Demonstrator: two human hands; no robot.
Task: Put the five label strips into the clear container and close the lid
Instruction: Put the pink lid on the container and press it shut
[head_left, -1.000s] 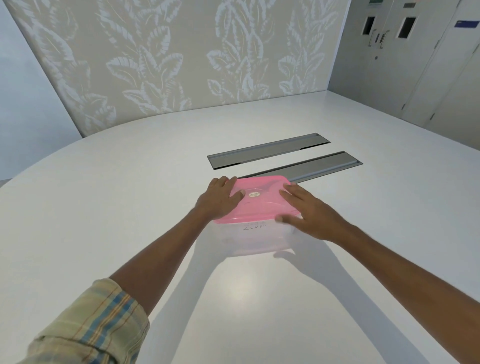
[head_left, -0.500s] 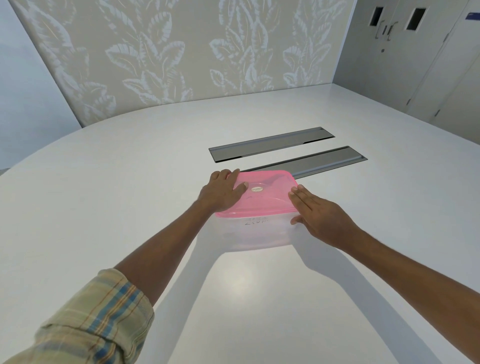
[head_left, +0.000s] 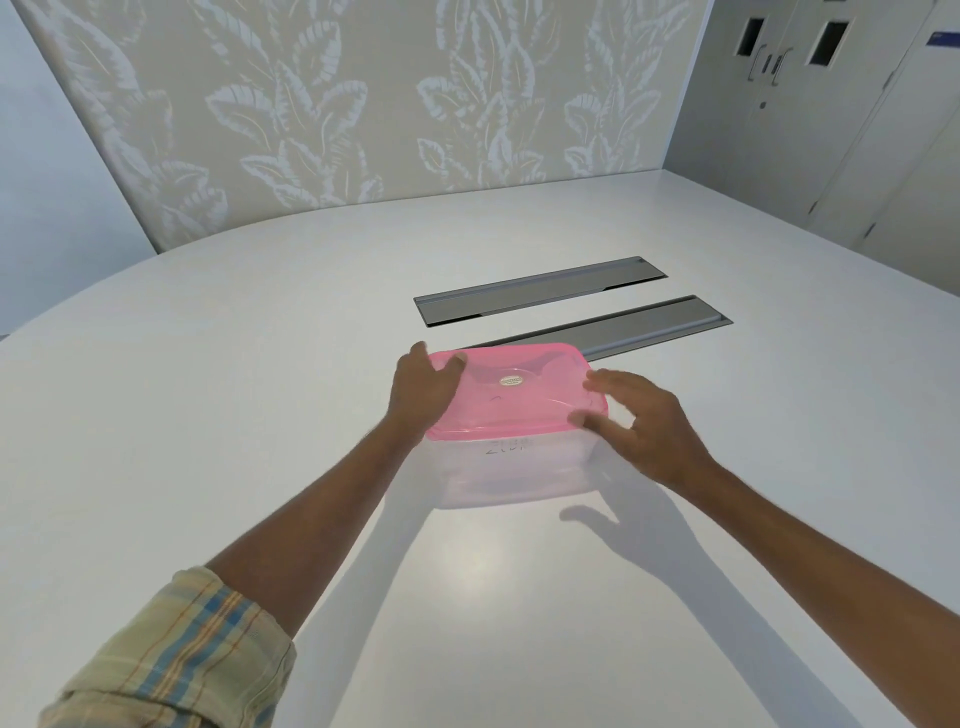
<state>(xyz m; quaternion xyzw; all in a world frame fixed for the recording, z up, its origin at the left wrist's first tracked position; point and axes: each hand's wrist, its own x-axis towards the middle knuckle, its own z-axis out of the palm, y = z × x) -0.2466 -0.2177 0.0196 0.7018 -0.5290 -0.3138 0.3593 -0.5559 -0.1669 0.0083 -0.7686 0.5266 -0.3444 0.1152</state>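
Note:
The clear container (head_left: 511, 473) stands on the white table with its pink lid (head_left: 519, 395) lying flat on top. My left hand (head_left: 421, 389) clasps the lid's left edge, thumb on top and fingers curled over the far left corner. Blurred and with fingers spread, my right hand (head_left: 641, 423) is at the lid's near right corner, its fingertips at the rim. Faint writing shows on the container's front wall. I cannot make out the label strips through the cloudy walls.
Two long grey recessed panels (head_left: 540, 291) (head_left: 639, 327) are set into the white table (head_left: 208, 415) just behind the container. A leaf-patterned wall rises at the table's far edge, and grey doors (head_left: 789, 78) stand at the far right.
My right hand has slid off the lid's top to its near right corner and spread its fingers. My left hand stays on the lid's left edge. The container has not moved.

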